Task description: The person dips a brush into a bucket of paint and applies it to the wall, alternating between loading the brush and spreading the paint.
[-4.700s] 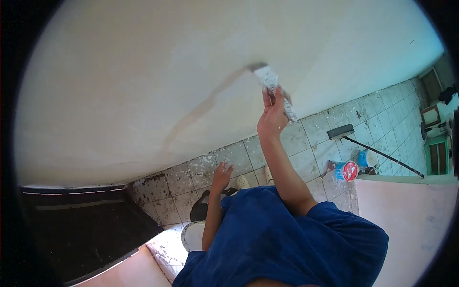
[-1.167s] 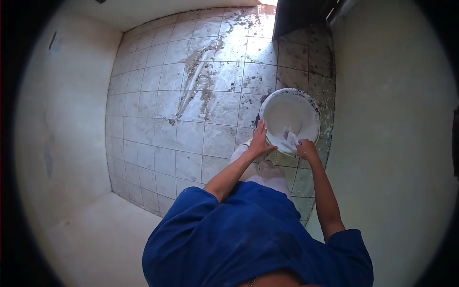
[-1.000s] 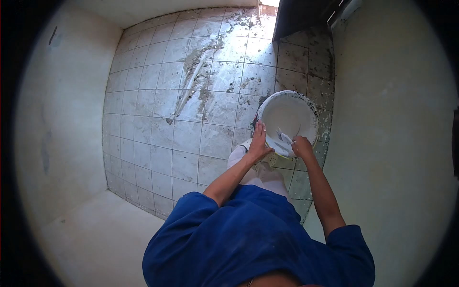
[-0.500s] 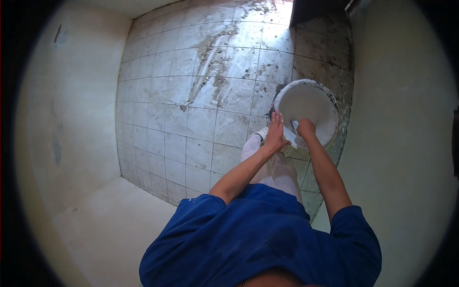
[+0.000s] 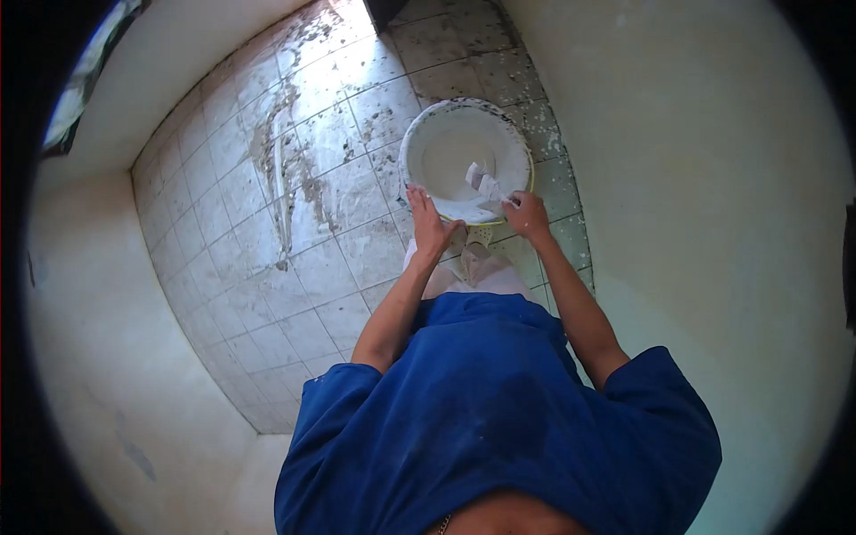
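Note:
A round white bucket (image 5: 513, 143) with a splattered rim stands on the floor and holds pale, smooth material. My left hand (image 5: 430, 226) rests on the near left rim with its fingers spread. At the near right rim, my right hand (image 5: 526, 215) is closed on a scraper (image 5: 487, 185), whose pale-coated blade reaches over the inside of the bucket. The scraper's handle is mostly hidden by my fingers.
Grey floor tiles (image 5: 312, 276) are smeared with dirt and white residue. Plastered walls (image 5: 678, 178) rise at the right and left. A dark panel edge (image 5: 383, 12) shows at the top. My feet and legs are just below the bucket.
The view has turned and shifted, so the bucket appears further left. My right hand has moved from inside the bucket to its near right rim, with the scraper now showing.

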Demonstrator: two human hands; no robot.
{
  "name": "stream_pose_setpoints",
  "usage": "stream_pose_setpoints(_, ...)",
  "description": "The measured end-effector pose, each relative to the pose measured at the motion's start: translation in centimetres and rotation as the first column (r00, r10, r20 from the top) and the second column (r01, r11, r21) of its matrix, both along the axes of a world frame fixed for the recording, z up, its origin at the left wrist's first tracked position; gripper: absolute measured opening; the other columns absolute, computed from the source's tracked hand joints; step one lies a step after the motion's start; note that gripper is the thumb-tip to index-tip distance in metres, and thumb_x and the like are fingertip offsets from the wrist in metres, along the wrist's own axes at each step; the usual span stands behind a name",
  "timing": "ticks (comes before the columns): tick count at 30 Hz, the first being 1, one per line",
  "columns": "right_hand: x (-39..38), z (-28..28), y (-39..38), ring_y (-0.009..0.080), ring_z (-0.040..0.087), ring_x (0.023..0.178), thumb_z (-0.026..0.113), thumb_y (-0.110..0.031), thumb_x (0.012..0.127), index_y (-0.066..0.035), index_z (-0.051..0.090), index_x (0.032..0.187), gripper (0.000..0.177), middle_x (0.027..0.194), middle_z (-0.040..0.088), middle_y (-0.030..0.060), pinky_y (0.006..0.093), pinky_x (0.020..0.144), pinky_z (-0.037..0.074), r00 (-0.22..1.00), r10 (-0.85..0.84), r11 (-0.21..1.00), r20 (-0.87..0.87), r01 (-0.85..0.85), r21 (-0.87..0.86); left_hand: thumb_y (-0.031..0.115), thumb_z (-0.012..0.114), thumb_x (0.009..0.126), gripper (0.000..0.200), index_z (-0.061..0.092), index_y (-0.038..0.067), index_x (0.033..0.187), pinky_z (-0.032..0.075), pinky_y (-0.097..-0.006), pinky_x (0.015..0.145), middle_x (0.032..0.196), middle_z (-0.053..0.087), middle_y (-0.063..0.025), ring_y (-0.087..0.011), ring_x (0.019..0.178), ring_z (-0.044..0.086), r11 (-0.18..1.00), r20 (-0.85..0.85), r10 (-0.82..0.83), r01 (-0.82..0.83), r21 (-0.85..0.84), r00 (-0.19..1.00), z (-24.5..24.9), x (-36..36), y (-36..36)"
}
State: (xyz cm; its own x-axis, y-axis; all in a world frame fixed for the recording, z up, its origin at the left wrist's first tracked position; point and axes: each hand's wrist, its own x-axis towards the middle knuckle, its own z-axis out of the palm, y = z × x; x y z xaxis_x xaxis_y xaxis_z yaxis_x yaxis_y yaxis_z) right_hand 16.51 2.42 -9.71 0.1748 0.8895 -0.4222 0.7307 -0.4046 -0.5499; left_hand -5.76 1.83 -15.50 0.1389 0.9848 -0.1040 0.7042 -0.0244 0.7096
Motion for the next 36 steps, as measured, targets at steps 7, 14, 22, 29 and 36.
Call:
stream_pose_setpoints(7, -1.1, -1.3, -6.2, 0.0386, 0.059, 0.086, 0.059, -0.013, 0.08, 0.002, 0.061, 0.098, 0.023, 0.092, 0.06, 0.0203, 0.0448, 0.075, 0.047, 0.996, -0.086, 0.949, 0.036, 0.071, 0.306, 0.03, 0.085, 0.06, 0.115, 0.014, -0.019, 0.136, 0.011, -0.0445, 0.114, 0.146, 0.004, -0.0368, -0.0468, 0.138, 0.004, 0.999, -0.044, -0.044, 0.043, -0.029, 0.998, 0.2, 0.0, 0.2)
stream_pose_setpoints(14, -1.4, -1.1, -7.5, 0.0378, 0.059, 0.089, 0.058, -0.012, 0.08, 0.002, 0.06, 0.102, 0.026, 0.094, 0.06, 0.0194, 0.0444, 0.076, 0.047, 0.983, -0.178, 0.933, 0.041, 0.155, 0.323, 0.037, 0.084, 0.061, 0.118, 0.012, -0.018, 0.137, 0.011, -0.0466, 0.114, 0.144, 0.002, -0.0395, -0.0489, 0.138, 0.003, 0.993, -0.123, -0.111, 0.105, -0.057, 0.986, -0.1, -0.2, 0.5)
stream_pose_setpoints(22, -2.4, -1.4, -7.7, 0.0337, 0.064, 0.077, 0.061, -0.012, 0.082, 0.003, 0.063, 0.097, 0.022, 0.083, 0.066, 0.0172, 0.0395, 0.069, 0.05, 0.871, -0.443, 0.866, -0.212, 0.477, 0.153, 0.046, 0.08, 0.064, 0.119, 0.011, -0.017, 0.138, 0.007, -0.0551, 0.111, 0.138, 0.003, -0.0478, -0.0574, 0.133, -0.003, 0.964, -0.272, -0.243, 0.2, -0.176, 0.931, 1.0, -0.1, 1.4)
stream_pose_setpoints(29, -4.0, -5.3, -9.1, 0.0276, 0.067, 0.079, 0.063, -0.021, 0.083, 0.0, 0.063, 0.105, 0.03, 0.087, 0.067, 0.0171, 0.0345, 0.07, 0.051, 0.873, -0.476, 0.855, -0.106, 0.487, 0.178, 0.051, 0.075, 0.068, 0.116, 0.013, -0.015, 0.139, 0.003, -0.0615, 0.108, 0.134, 0.001, -0.0519, -0.061, 0.13, -0.005, 0.935, -0.32, -0.346, 0.296, -0.195, 0.882, 0.2, -0.4, 1.9)
stream_pose_setpoints(36, -6.4, -4.0, -10.0, 0.037, 0.062, 0.092, 0.059, -0.016, 0.081, -0.001, 0.061, 0.11, 0.032, 0.097, 0.065, 0.0201, 0.0422, 0.081, 0.049, 0.808, -0.589, 0.789, 0.004, 0.574, 0.217, 0.051, 0.074, 0.069, 0.113, 0.014, -0.015, 0.139, 0.002, -0.064, 0.106, 0.133, -0.003, -0.0532, -0.0631, 0.129, -0.008, 0.928, -0.257, -0.372, 0.346, -0.142, 0.892, -2.8, -1.8, 1.1)
